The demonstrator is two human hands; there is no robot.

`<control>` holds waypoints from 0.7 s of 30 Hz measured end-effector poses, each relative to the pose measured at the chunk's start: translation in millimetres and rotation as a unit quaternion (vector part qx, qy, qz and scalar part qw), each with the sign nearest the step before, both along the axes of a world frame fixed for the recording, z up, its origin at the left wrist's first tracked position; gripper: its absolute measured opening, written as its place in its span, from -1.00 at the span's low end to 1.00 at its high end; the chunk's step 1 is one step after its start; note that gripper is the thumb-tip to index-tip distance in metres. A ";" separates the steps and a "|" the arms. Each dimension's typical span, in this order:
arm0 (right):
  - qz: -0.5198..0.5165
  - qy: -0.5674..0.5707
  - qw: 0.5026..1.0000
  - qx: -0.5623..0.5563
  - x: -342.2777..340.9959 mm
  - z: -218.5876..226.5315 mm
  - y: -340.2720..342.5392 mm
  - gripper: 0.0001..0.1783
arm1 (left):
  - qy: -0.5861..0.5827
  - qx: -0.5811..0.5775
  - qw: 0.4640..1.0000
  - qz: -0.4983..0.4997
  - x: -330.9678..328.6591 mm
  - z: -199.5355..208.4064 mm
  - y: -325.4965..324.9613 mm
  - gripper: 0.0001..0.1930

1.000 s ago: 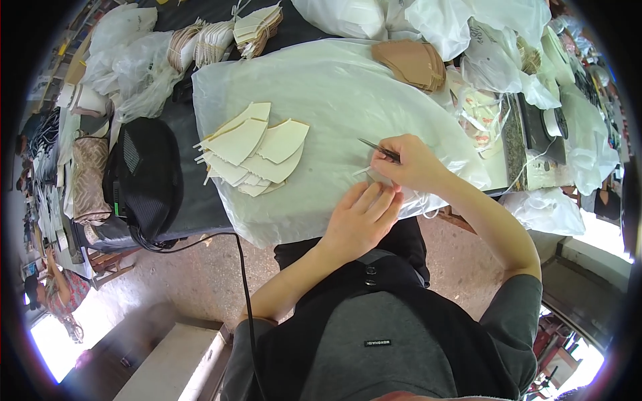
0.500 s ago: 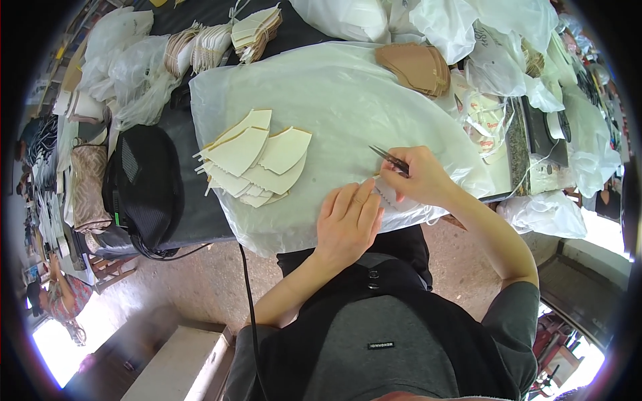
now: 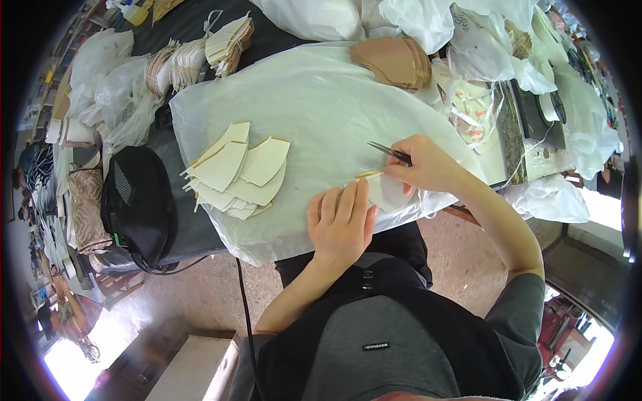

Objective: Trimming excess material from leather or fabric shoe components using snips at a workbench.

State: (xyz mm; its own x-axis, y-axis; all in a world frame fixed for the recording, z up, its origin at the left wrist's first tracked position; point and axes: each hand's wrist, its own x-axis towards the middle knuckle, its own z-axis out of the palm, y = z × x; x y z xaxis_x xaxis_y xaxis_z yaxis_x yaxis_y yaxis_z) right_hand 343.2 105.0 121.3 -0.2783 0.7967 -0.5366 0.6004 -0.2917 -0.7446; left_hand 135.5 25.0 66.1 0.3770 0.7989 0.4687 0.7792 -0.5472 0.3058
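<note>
My left hand (image 3: 342,219) lies flat on the plastic sheet (image 3: 307,100), fingers stretched out, with the fingertips at the left edge of a pale cut piece (image 3: 389,192). A narrow tan edge shows at this piece's top. Over its right side is my right hand (image 3: 416,162), closed around a dark pointed tool (image 3: 388,152) with two thin prongs, like small scissors. The prongs point up and left, away from the piece. Fingers of the right hand also touch the piece's upper edge. To the left lies a fanned, overlapping pile of similar cream pieces (image 3: 234,175) with tan edges.
Brown cut pieces (image 3: 394,61) lie stacked at the sheet's far edge. Tied bundles (image 3: 187,65) and white plastic bags (image 3: 428,23) line the back. A black mesh bag (image 3: 138,200) stands at left. A dark cable (image 3: 244,301) hangs before the table.
My right hand has shifted slightly up and right along the piece, more of which now shows. My left hand has moved slightly left. The whole view has shifted a little.
</note>
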 end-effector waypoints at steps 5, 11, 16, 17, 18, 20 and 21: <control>0.014 -0.017 0.999 0.030 -2.9 2.9 0.8 -0.78 | 0.021 -0.019 1.000 -0.003 1.9 0.2 1.3 -0.57; 0.034 0.000 0.999 0.035 -0.2 4.4 -2.1 -0.80 | 0.043 -0.025 0.999 -0.010 1.9 2.7 3.7 -0.57; 0.046 -0.030 0.996 0.069 -2.1 0.5 -3.4 -0.79 | 0.047 -0.032 0.998 -0.020 2.9 7.3 5.5 -0.57; 0.051 -0.050 0.994 0.087 -3.0 -0.8 -4.1 -0.78 | 0.030 -0.037 0.999 -0.026 5.1 11.4 6.1 -0.56; 0.051 -0.049 0.994 0.088 -4.1 -0.9 -3.6 -0.78 | 0.014 -0.042 0.999 -0.030 7.0 14.5 6.6 -0.56; 0.077 -0.072 0.988 0.114 -5.6 -1.5 -2.1 -0.77 | 0.003 -0.043 0.998 -0.047 15.7 5.6 7.6 -0.56; 0.076 -0.075 0.988 0.115 -2.3 -4.1 -2.2 -0.77 | -0.010 -0.045 0.997 -0.067 20.1 1.0 8.9 -0.56</control>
State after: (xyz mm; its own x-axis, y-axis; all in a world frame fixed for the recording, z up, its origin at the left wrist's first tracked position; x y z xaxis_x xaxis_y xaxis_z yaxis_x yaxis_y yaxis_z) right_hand 340.9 102.8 117.3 -0.3349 0.8573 -0.3909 0.7326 -0.0240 -0.6802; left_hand 155.6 33.9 67.1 0.4738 0.7818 0.4054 0.6945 -0.6148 0.3738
